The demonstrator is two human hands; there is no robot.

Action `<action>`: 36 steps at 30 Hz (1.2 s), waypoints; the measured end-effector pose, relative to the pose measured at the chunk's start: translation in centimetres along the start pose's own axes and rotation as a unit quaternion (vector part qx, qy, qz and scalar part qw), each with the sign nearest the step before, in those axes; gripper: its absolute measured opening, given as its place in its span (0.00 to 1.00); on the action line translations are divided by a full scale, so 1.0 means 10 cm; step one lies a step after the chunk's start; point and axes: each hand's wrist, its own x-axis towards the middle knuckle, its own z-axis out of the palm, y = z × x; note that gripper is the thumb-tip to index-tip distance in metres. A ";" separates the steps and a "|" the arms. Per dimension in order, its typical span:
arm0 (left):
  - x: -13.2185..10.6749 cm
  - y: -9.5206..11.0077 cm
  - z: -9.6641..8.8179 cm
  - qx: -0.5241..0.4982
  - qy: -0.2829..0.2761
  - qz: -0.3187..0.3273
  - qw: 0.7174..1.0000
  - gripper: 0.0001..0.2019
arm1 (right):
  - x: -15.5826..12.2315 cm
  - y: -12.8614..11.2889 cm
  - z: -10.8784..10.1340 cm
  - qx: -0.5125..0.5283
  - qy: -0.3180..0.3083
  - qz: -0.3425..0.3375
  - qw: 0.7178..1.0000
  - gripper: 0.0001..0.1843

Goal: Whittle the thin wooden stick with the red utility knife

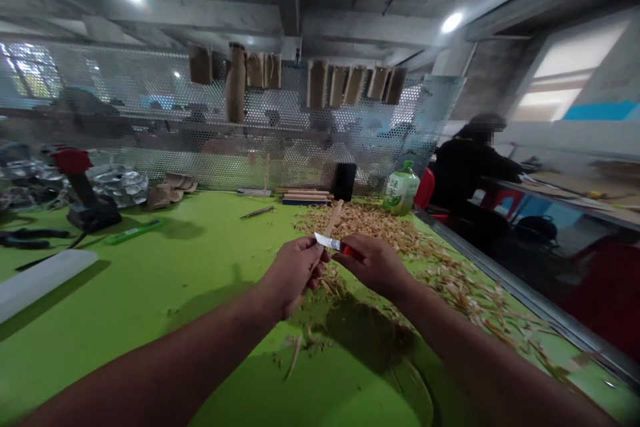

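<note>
My left hand (293,273) is closed around the lower end of a thin wooden stick (333,217) that points up and away from me. My right hand (373,263) grips a small knife (330,241) by its red handle, and the bright blade lies across the stick just above my left thumb. Both hands are held over the green tabletop (165,280), above a scatter of wood shavings (395,233).
A red-topped power tool (83,190) stands at the left and a white board (43,280) lies nearer. A green drink bottle (401,188), a black box (345,181) and wooden strips (305,197) sit before the perforated metal screen (150,113). Another person in dark clothes (470,167) sits at the right.
</note>
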 end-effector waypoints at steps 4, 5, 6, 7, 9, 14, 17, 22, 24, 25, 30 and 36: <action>-0.04 0.00 0.01 0.027 0.001 0.001 1.000 0.08 | 0.05 0.13 -0.06 -0.002 0.057 0.027 0.998 0.16; -0.04 -0.01 0.01 0.031 0.001 -0.001 1.000 0.08 | 0.07 0.19 -0.09 -0.001 0.072 0.043 0.996 0.17; -0.05 -0.03 0.02 0.036 -0.006 0.002 0.999 0.08 | 0.08 0.26 -0.12 -0.003 0.089 0.067 0.994 0.18; -0.06 -0.04 0.02 0.041 -0.019 0.007 0.999 0.08 | 0.09 0.34 -0.16 -0.004 0.109 0.099 0.989 0.19; -0.06 -0.07 0.02 0.047 -0.053 0.020 0.997 0.08 | 0.11 0.51 -0.23 -0.008 0.142 0.161 0.977 0.22; -0.04 -0.06 0.01 0.024 -0.042 0.018 0.999 0.10 | 0.10 0.58 -0.29 0.001 0.187 0.168 0.968 0.22; 0.00 -0.04 0.00 0.013 -0.011 0.020 1.000 0.12 | 0.07 0.35 -0.18 0.019 0.120 0.086 0.989 0.19; 0.02 -0.05 -0.02 0.011 -0.023 0.023 0.999 0.12 | 0.01 0.06 -0.01 0.014 0.006 0.005 1.000 0.18; 0.02 -0.04 -0.03 0.008 -0.021 0.016 1.000 0.09 | 0.00 0.02 0.00 -0.001 0.003 0.013 1.000 0.17; 0.02 -0.03 -0.02 0.006 -0.020 0.012 1.000 0.08 | 0.00 0.01 0.00 -0.009 0.008 0.015 1.000 0.17; -0.01 0.00 -0.01 -0.023 -0.016 -0.002 1.000 0.14 | 0.04 0.09 -0.04 -0.026 0.045 0.028 0.998 0.18; -0.07 -0.07 0.00 -0.013 -0.096 0.012 0.995 0.20 | 0.12 0.55 -0.28 -0.008 0.154 0.172 0.973 0.23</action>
